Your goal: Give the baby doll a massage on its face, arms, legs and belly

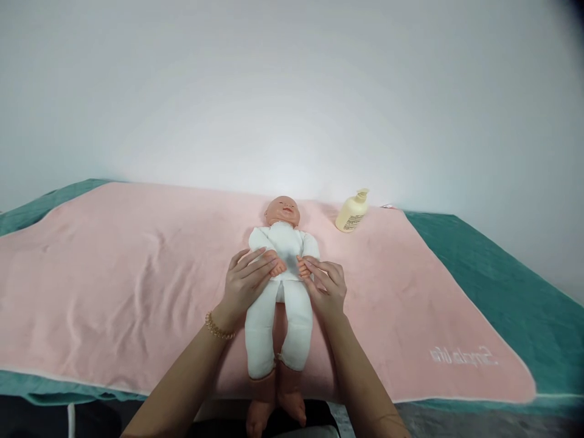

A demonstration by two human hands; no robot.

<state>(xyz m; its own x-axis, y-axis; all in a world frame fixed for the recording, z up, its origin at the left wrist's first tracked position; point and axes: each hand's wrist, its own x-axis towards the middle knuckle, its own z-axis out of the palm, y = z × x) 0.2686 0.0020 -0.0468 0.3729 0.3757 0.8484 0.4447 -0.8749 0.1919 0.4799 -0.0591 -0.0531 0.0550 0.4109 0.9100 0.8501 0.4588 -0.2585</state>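
A baby doll (285,249) in white cloth lies on its back on a pink blanket (182,286), its head away from me and its feet over the near edge. My left hand (246,280) is at the doll's hand on the left side, fingers laid across it and the thumb hidden. On the other side, my right hand (327,285) has the doll's other hand between thumb and fingers. A beaded bracelet (216,327) circles my left wrist.
Behind the doll to the right, a pale yellow pump bottle (351,213) stands on the blanket. Green cloth (511,292) shows beneath the blanket at both sides. A white wall (292,91) rises behind the far edge.
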